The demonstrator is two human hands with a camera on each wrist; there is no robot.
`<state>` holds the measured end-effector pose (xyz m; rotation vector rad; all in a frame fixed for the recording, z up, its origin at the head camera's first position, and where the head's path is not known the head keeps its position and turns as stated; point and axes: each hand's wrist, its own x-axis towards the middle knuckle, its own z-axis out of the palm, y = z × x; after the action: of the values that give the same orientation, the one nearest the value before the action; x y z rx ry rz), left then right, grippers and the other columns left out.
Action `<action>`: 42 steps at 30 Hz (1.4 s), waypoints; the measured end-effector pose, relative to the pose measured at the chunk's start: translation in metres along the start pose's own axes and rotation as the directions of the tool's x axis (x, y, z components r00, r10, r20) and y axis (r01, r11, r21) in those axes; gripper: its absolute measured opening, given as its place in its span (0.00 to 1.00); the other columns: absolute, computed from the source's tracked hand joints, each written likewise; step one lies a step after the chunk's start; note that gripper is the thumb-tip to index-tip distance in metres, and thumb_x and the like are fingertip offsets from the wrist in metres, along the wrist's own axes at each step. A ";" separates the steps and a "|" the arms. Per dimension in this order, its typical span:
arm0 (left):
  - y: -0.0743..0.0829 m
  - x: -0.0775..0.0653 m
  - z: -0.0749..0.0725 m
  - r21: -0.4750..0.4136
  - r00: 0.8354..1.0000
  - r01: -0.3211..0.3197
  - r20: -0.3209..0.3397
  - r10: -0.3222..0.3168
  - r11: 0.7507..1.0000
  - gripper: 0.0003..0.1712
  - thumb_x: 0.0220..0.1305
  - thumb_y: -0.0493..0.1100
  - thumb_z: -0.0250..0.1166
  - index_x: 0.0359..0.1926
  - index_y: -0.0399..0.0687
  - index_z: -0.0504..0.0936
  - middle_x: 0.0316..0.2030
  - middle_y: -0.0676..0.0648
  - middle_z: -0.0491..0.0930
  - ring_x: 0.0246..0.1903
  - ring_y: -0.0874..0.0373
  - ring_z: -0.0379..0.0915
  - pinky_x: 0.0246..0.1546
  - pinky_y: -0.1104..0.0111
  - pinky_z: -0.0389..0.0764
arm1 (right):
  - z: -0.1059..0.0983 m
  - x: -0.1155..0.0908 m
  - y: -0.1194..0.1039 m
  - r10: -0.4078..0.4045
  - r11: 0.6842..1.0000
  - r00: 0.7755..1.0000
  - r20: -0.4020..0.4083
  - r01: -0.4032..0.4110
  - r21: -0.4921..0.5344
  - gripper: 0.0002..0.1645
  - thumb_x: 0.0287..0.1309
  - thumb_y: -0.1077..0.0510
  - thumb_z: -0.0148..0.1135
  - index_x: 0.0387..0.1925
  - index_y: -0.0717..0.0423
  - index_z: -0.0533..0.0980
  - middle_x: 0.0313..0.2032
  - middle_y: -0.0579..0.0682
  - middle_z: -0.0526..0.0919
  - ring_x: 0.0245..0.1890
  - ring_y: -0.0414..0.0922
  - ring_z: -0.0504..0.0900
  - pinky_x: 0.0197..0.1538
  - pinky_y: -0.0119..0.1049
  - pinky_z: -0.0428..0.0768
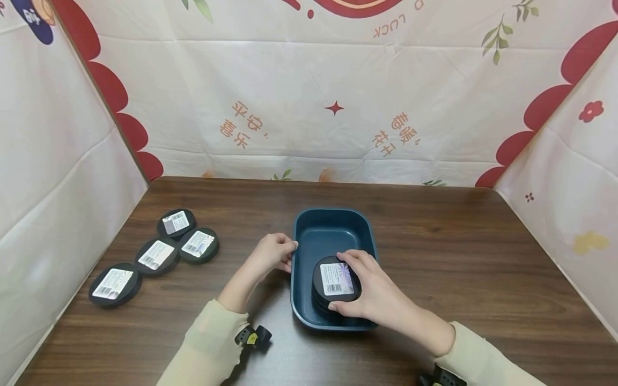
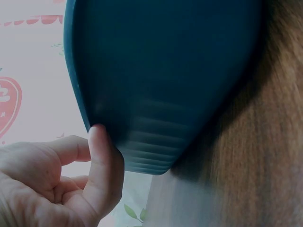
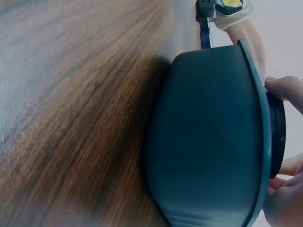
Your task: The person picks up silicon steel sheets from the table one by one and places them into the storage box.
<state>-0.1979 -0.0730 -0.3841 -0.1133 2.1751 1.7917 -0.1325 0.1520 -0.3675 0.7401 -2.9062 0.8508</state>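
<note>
A deep dark-blue plastic tub [image 1: 333, 217] stands on the table, its outer wall [image 2: 165, 71] filling much of the left wrist view. My left hand [image 1: 272, 252] pinches its left rim between thumb and fingers. Inside the tub's near end, my right hand [image 1: 369, 287] grips a round black disc [image 1: 337, 280] with a white barcode label, thumb on the near side and fingers on the far side. More black edges show under that disc, like a stack; how many is hidden. In the right wrist view the disc [image 3: 277, 135] stands slightly above the rim.
Several similar labelled black discs lie at the left of the table: one at the back [image 1: 176, 223], one to its right [image 1: 199, 245], one in the middle [image 1: 156, 256] and one nearest [image 1: 115, 284]. White printed cloth [image 1: 309, 128] hangs behind and on both sides of the brown wooden table [image 1: 444, 257].
</note>
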 end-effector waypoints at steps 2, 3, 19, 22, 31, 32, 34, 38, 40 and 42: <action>0.000 0.000 0.000 0.001 1.000 -0.002 -0.001 0.002 1.000 0.11 0.65 0.35 0.55 0.36 0.26 0.73 0.17 0.45 0.70 0.14 0.60 0.68 0.18 0.72 0.78 | 0.000 0.001 0.000 -0.007 1.000 1.000 0.000 0.007 -0.006 0.53 0.33 0.40 0.76 0.62 0.57 0.66 0.58 0.55 0.67 0.54 0.51 0.69 0.51 0.49 0.76; 0.000 0.001 0.001 -0.001 1.000 -0.003 -0.001 0.003 1.000 0.11 0.65 0.35 0.55 0.35 0.26 0.73 0.17 0.45 0.70 0.14 0.60 0.68 0.18 0.72 0.78 | 0.000 0.001 0.000 -0.009 1.000 1.000 0.000 0.009 -0.007 0.54 0.33 0.40 0.76 0.62 0.58 0.66 0.58 0.56 0.66 0.54 0.51 0.69 0.51 0.49 0.75; -0.001 0.001 0.002 -0.001 1.000 -0.008 0.002 0.008 1.000 0.11 0.65 0.35 0.55 0.36 0.25 0.73 0.18 0.46 0.70 0.14 0.60 0.68 0.18 0.71 0.78 | 0.003 -0.004 0.002 -0.023 1.000 1.000 -0.020 0.023 -0.002 0.55 0.34 0.41 0.76 0.63 0.59 0.64 0.59 0.56 0.66 0.56 0.52 0.67 0.53 0.50 0.75; -0.001 0.001 0.001 0.002 1.000 -0.007 0.001 0.007 1.000 0.11 0.65 0.35 0.55 0.36 0.26 0.73 0.18 0.46 0.70 0.14 0.60 0.68 0.18 0.71 0.78 | 0.003 -0.005 0.002 -0.022 1.000 0.999 -0.025 0.022 0.005 0.56 0.34 0.41 0.76 0.63 0.60 0.64 0.59 0.56 0.66 0.57 0.52 0.67 0.54 0.50 0.74; -0.001 0.001 0.001 0.001 1.000 0.000 -0.003 0.000 1.000 0.11 0.65 0.36 0.55 0.36 0.26 0.73 0.18 0.45 0.69 0.14 0.59 0.68 0.18 0.71 0.78 | -0.001 -0.005 0.003 -0.014 1.000 1.000 0.000 0.014 0.018 0.56 0.35 0.38 0.74 0.64 0.59 0.64 0.61 0.54 0.64 0.58 0.51 0.66 0.54 0.51 0.73; -0.001 0.001 0.001 0.000 1.000 0.001 -0.003 -0.001 1.000 0.11 0.65 0.36 0.55 0.36 0.26 0.73 0.18 0.45 0.69 0.14 0.59 0.68 0.18 0.71 0.78 | -0.002 -0.005 0.004 -0.007 1.000 1.000 0.008 0.007 0.022 0.56 0.36 0.36 0.73 0.64 0.59 0.63 0.61 0.54 0.64 0.58 0.52 0.66 0.55 0.51 0.73; -0.002 0.001 0.001 -0.003 1.000 0.000 -0.003 0.000 1.000 0.11 0.65 0.35 0.55 0.36 0.26 0.73 0.18 0.45 0.69 0.14 0.59 0.68 0.17 0.72 0.78 | -0.007 -0.006 0.005 0.008 0.999 1.000 0.011 -0.008 0.031 0.55 0.40 0.35 0.71 0.65 0.58 0.62 0.63 0.54 0.62 0.60 0.53 0.65 0.56 0.53 0.72; -0.002 0.002 0.000 -0.001 1.000 0.002 -0.006 -0.002 1.000 0.11 0.65 0.35 0.55 0.36 0.27 0.73 0.18 0.45 0.70 0.14 0.59 0.68 0.18 0.71 0.78 | -0.018 -0.009 0.011 0.040 0.999 0.999 -0.020 -0.039 0.036 0.48 0.51 0.38 0.64 0.66 0.58 0.60 0.64 0.55 0.61 0.58 0.54 0.69 0.56 0.54 0.72; -0.002 0.002 0.000 0.004 1.000 0.003 -0.007 -0.003 1.000 0.11 0.65 0.36 0.55 0.36 0.27 0.73 0.19 0.45 0.70 0.15 0.59 0.68 0.18 0.71 0.78 | -0.023 -0.012 0.014 0.055 0.997 0.998 -0.040 -0.053 0.049 0.44 0.55 0.40 0.62 0.66 0.59 0.61 0.64 0.55 0.61 0.55 0.55 0.72 0.54 0.53 0.74; -0.002 0.002 0.001 0.007 1.000 0.004 -0.007 -0.004 1.000 0.11 0.65 0.36 0.55 0.36 0.27 0.73 0.19 0.45 0.70 0.15 0.59 0.68 0.18 0.71 0.79 | -0.027 -0.014 0.017 0.069 0.996 0.997 -0.045 -0.066 0.062 0.41 0.58 0.42 0.60 0.66 0.59 0.61 0.63 0.56 0.61 0.53 0.56 0.74 0.53 0.53 0.75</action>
<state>-0.1993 -0.0726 -0.3871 -0.1230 2.1842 1.7844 -0.1307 0.1841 -0.3553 0.6202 -2.8905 0.9536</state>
